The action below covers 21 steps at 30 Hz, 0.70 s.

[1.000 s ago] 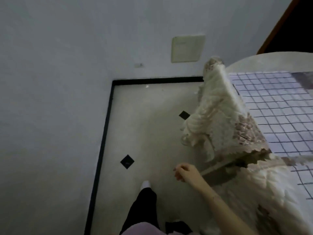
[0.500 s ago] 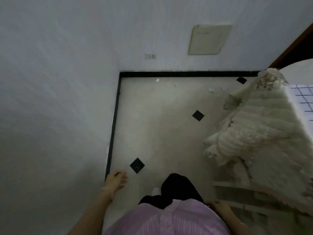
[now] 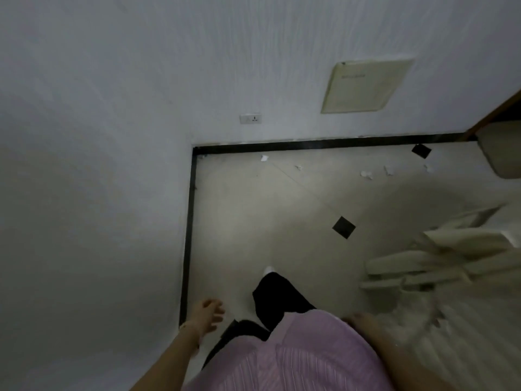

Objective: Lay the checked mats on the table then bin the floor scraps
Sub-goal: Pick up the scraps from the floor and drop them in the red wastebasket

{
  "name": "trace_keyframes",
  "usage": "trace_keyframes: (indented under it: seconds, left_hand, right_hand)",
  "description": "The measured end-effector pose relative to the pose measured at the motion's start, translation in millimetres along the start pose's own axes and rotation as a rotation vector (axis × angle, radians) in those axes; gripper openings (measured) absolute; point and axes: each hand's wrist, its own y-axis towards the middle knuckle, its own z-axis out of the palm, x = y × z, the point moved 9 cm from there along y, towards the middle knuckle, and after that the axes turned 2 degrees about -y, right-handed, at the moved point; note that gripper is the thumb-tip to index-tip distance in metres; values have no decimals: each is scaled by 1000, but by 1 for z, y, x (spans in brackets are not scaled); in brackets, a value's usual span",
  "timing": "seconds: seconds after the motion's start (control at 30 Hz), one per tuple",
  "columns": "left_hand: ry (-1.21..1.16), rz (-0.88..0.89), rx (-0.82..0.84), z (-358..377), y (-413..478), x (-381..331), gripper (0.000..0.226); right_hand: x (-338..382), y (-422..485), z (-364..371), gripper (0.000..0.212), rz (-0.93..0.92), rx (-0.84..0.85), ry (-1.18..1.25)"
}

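Note:
Several small white paper scraps lie on the pale floor near the far wall: one scrap [image 3: 264,158] by the corner, a tiny one [image 3: 298,167] beside it, and more scraps [image 3: 367,174] further right. My left hand [image 3: 208,314] hangs low at the left with loosely curled fingers and holds nothing. My right hand [image 3: 363,323] sits at my right hip, mostly hidden by my pink top, with no object seen in it. No checked mat and no bin are in view.
A white wall runs along the left with a black skirting [image 3: 186,249]. The cream frilled table cover [image 3: 439,266] hangs at the right. A pale seat edge [image 3: 501,153] shows far right. A socket [image 3: 250,119] and a beige panel [image 3: 366,86] are on the far wall.
The view has swung left and away from the table, so the checked mat is gone from sight. More floor scraps have come into view. My left hand now hangs by my side.

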Motion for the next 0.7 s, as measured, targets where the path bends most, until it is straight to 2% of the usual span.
trace_keyframes:
  seconds: [0.03, 0.1, 0.23, 0.37, 0.47, 0.6, 0.7]
  left_hand:
    - [8, -33, -5, -7, 9, -4, 18]
    - [11, -80, -22, -22, 26, -19, 16]
    - [-39, -113, -113, -53, 51, -53, 15]
    - [13, -143, -120, -71, 86, -101, 17]
    - [93, -148, -98, -74, 128, -152, 13]
    - [209, -167, 8, -59, 189, -247, 18]
    - [292, -80, 84, -30, 234, -333, 17]
  right_hand:
    - [31, -10, -8, 25, 11, 20, 110]
    - [100, -6, -45, 18, -40, -75, 211]
    - [223, 8, -90, 19, -184, -82, 291]
    - [301, 35, -123, 21, -207, -88, 387]
    - [323, 65, -138, 22, -157, -119, 435]
    - [324, 91, -141, 24, -36, -151, 468]
    - [323, 106, -140, 24, 31, -142, 462]
